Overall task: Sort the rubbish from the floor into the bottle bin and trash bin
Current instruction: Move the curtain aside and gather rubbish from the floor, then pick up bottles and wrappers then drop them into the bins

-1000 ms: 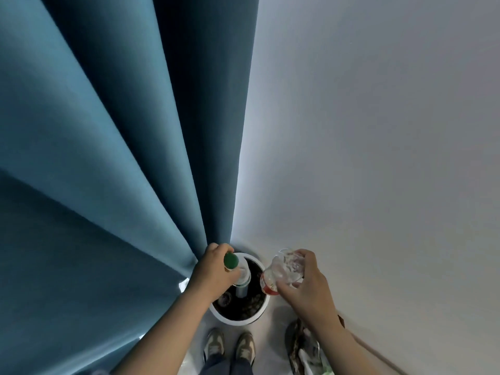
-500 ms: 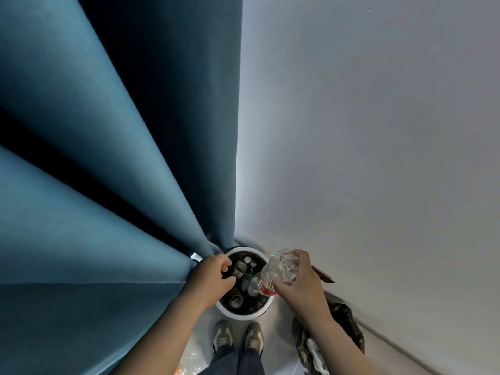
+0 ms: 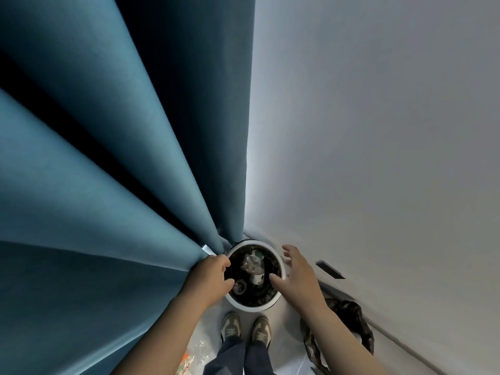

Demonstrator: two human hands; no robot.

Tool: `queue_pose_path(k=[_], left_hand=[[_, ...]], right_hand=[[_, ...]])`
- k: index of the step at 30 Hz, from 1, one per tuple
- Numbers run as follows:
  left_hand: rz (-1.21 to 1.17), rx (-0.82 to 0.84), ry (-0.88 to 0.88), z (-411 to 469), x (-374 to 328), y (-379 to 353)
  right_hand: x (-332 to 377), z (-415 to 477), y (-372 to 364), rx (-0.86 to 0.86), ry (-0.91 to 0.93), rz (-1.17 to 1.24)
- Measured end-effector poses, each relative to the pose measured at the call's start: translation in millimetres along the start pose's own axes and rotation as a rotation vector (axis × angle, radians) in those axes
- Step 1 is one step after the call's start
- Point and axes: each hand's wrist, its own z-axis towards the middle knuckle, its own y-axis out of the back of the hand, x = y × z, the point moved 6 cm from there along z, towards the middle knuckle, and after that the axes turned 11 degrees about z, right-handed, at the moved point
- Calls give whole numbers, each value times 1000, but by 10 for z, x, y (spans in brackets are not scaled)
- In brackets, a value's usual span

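Note:
A round white-rimmed bottle bin [image 3: 273, 303] stands on the floor in the corner, lined in black, with several plastic bottles inside. A crumpled clear bottle [image 3: 251, 262] lies on top of them. My left hand [image 3: 211, 277] hovers at the bin's left rim with fingers loosely curled and nothing in it. My right hand [image 3: 296, 276] is spread over the right rim, fingers straight, empty. A second bin with a dark bag liner, the trash bin [image 3: 359, 323], stands to the right behind my right forearm.
A blue curtain [image 3: 108, 171] hangs on the left down to the bin. A grey wall [image 3: 378, 131] fills the right. My two shoes [image 3: 244, 327] stand just before the bin. Clear plastic rubbish [image 3: 194, 355] lies on the floor at lower left.
My right hand has let go of the clear bottle, which now lies in the bottle bin, and has opened. Before that my left hand released the green-capped bottle into the bin.

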Motion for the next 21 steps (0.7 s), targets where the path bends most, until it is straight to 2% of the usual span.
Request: queue_pose_path(k=[6, 17, 21], left_hand=[[-3, -5, 1, -122, -56, 84], [52, -29, -29, -535, -158, 434], [40, -27, -11, -731, -191, 519]], right_hand=[[135, -132, 55, 86, 101, -344], [405, -364, 181, 208, 137, -576], [582, -415, 225, 248, 206, -649]])
